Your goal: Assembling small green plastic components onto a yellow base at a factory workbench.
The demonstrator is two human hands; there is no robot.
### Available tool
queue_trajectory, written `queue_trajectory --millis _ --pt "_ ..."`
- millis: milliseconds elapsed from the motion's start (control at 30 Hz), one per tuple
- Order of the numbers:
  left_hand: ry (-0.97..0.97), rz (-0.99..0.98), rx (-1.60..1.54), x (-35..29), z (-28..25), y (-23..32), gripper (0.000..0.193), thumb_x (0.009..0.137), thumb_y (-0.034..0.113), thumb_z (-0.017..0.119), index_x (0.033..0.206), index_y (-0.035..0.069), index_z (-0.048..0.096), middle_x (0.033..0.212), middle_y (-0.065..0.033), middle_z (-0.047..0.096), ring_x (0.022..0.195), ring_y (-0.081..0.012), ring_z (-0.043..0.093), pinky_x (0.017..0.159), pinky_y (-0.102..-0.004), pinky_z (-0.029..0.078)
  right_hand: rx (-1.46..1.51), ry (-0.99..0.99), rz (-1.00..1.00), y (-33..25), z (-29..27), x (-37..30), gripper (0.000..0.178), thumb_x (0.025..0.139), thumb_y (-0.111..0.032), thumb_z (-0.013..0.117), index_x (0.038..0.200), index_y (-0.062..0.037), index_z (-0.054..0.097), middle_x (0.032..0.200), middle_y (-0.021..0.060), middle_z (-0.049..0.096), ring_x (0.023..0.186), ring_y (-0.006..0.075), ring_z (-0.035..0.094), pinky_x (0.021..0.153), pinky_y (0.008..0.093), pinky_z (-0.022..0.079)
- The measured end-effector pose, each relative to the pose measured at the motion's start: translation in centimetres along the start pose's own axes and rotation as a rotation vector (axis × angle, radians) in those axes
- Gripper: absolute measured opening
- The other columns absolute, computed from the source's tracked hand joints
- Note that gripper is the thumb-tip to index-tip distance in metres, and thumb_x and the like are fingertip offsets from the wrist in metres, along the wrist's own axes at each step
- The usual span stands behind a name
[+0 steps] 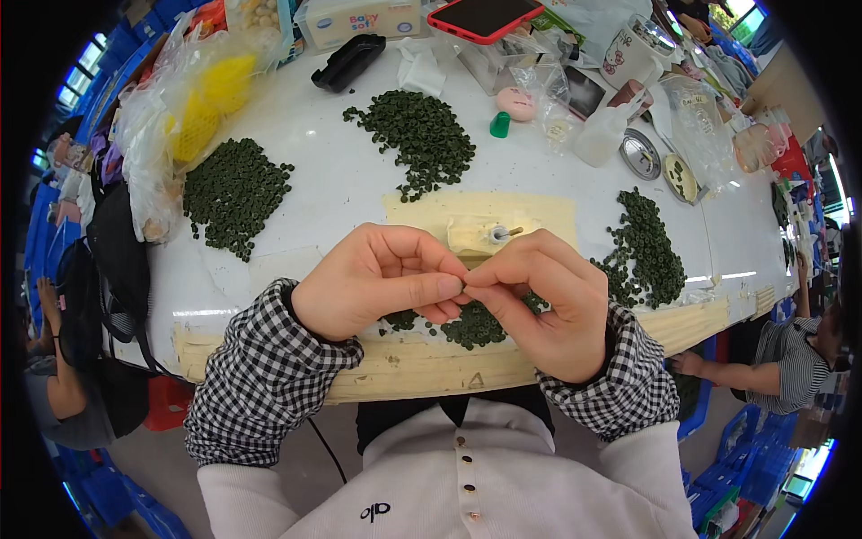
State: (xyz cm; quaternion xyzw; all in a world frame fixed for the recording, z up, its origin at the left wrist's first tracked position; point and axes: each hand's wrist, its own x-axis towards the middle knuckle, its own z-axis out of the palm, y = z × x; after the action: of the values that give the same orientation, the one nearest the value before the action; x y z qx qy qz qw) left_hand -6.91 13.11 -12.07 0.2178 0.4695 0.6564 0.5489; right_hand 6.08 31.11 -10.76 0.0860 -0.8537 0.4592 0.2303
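My left hand (377, 280) and my right hand (555, 304) meet fingertip to fingertip over the near part of the table. Thumb and index finger are pinched together on each hand. Whatever lies between them is tiny and hidden by the fingertips. Under the hands is a pile of small dark green ring-like pieces (476, 327), partly covered by the fingers. Just beyond them, a small metal fixture with a brass-coloured pin (501, 234) stands on a block wrapped in cream tape (467, 235).
More dark green pieces lie in a left heap (235, 196), a far middle heap (415, 139) and a right heap (645, 250). Farther back are a red-cased phone (485, 18), a black tray (350, 63), a green cap (500, 125) and a white mug (633, 52). People sit at both sides.
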Motion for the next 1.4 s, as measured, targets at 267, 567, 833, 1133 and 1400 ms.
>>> queue_trajectory --millis 267,567,833,1133,1400 --pt "-0.05 -0.069 0.023 0.0 -0.4 -0.3 0.016 0.096 0.014 0.065 0.102 -0.001 0.065 0.092 -0.009 0.072 0.08 -0.0132 0.069 0.074 -0.0252 0.058 -0.07 0.027 -0.099 0.2 0.2 0.2 0.016 0.081 0.005 0.072 0.095 -0.0008 0.067 0.083 0.009 0.059 0.068 0.0212 0.062 0.058 0.0291 0.05" --pt "0.052 -0.023 0.036 0.1 -0.2 -0.4 0.015 0.095 0.009 0.063 0.103 -0.002 0.068 0.091 -0.0118 0.072 0.077 -0.0135 0.07 0.071 -0.0249 0.059 -0.16 0.033 -0.127 0.2 0.6 0.1 0.018 0.08 0.005 0.072 0.097 -0.0007 0.067 0.083 0.0092 0.06 0.067 0.0218 0.063 0.058 0.0303 0.051" --pt "0.024 0.017 0.007 -0.1 -0.1 -0.4 0.014 0.093 0.007 0.065 0.103 -0.002 0.068 0.091 -0.0116 0.073 0.075 -0.013 0.07 0.07 -0.0242 0.059 -0.039 0.009 -0.059 0.0 0.1 0.1 0.019 0.08 0.007 0.072 0.097 -0.0001 0.069 0.084 0.0098 0.064 0.07 0.0191 0.066 0.059 0.0273 0.052" --pt "0.061 0.034 -0.024 -0.3 0.3 -0.3 0.019 0.093 0.005 0.063 0.111 -0.002 0.067 0.096 -0.0126 0.072 0.083 -0.0142 0.07 0.074 -0.0249 0.059 0.122 0.012 0.129 0.0 -0.2 -0.1 0.014 0.085 0.005 0.069 0.098 0.0014 0.068 0.091 0.0096 0.067 0.076 0.0145 0.068 0.066 0.0247 0.055" --pt "0.091 0.004 -0.289 0.1 -0.1 -0.7 0.017 0.098 0.011 0.055 0.111 0.001 0.059 0.09 -0.0051 0.063 0.076 -0.0085 0.056 0.058 -0.0201 0.046 0.185 -0.062 0.217 0.2 -0.3 -0.5 0.011 0.089 0.007 0.063 0.1 0.0059 0.06 0.099 0.01 0.06 0.087 0.0156 0.068 0.069 0.0236 0.056"
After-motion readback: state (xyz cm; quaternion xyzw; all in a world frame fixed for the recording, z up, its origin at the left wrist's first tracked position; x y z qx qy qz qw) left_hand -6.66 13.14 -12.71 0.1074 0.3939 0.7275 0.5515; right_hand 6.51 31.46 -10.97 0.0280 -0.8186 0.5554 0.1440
